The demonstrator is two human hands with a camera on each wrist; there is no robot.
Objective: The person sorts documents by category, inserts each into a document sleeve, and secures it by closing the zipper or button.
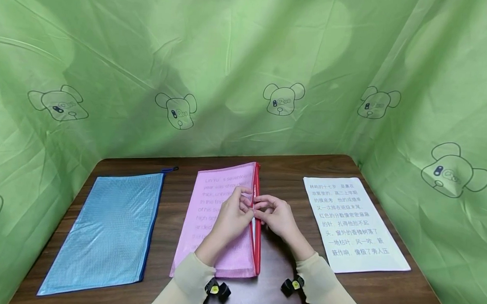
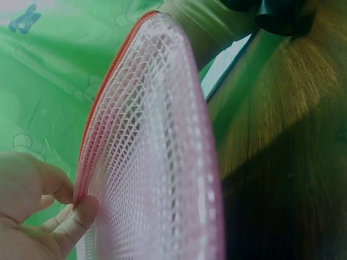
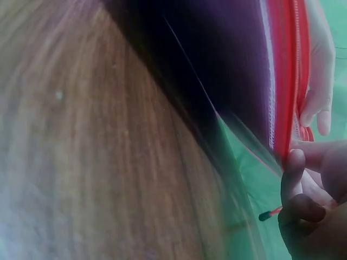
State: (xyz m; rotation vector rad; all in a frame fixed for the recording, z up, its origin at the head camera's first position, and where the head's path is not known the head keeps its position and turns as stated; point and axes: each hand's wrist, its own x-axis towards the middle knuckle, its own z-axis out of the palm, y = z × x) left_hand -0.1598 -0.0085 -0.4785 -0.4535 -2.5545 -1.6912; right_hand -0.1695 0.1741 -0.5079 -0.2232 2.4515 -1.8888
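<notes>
A pink mesh zipper pouch (image 1: 188, 244) lies on the table in front of me, printed English text showing through its front. Down its right side runs a red zipper edge (image 1: 258, 255), parted from the pink front around the hands, with a sliver of white between. My left hand (image 1: 232, 216) lies over the pouch and pinches the pink side of the opening, as the left wrist view shows at the mesh edge (image 2: 82, 187). From the right, my right hand (image 1: 279, 218) pinches the red zipper band (image 3: 287, 108) between thumb and fingers. The zipper's slider is hidden.
At the left lies a blue mesh zipper pouch (image 1: 108, 232), its dark pull tab (image 1: 170, 169) at the far corner. White paper (image 1: 355, 227) printed with Chinese text is at the right. Green cloth walls (image 1: 228, 124) enclose the brown wooden table (image 1: 283, 171).
</notes>
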